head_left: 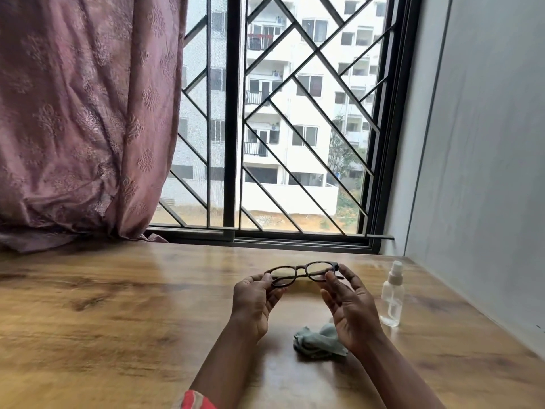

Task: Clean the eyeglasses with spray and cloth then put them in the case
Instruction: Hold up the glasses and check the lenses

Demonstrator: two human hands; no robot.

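Dark-framed eyeglasses (303,272) are held up above the wooden table (118,305), lenses facing the window. My left hand (255,302) pinches the frame at its left end. My right hand (349,305) pinches the right end between thumb and fingers. A crumpled grey-green cloth (317,342) lies on the table below and between my wrists. A clear spray bottle (392,295) with a white cap stands upright to the right of my right hand. No case is in view.
A barred window (280,128) runs along the table's far edge. A pink patterned curtain (82,113) hangs at the left and bunches onto the table. A grey wall (486,172) borders the table on the right.
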